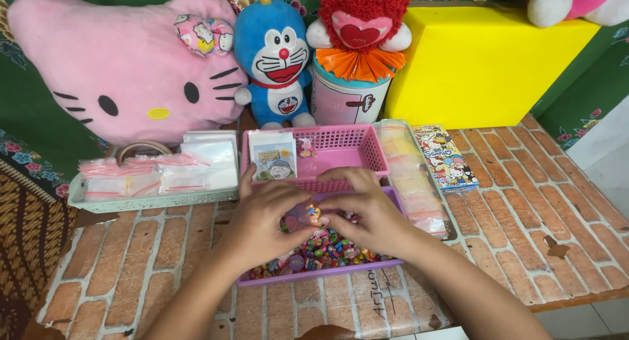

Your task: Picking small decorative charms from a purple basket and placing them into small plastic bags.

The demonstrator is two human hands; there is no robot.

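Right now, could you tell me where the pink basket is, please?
The pink basket sits mid-table, just beyond the purple tray of small colourful pieces under both hands, between the green tray and stacked clear bags.

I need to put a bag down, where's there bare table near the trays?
Bare patches: front left, below the green tray and left of the purple tray; and right of the card pack. The middle, around both hands, is crowded.

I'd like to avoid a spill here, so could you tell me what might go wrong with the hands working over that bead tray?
The left hand and right hand pinch a small clear bag above the purple tray; a slip could scatter small pieces. The tray sits near the table edge, so a nudge might tip it off.
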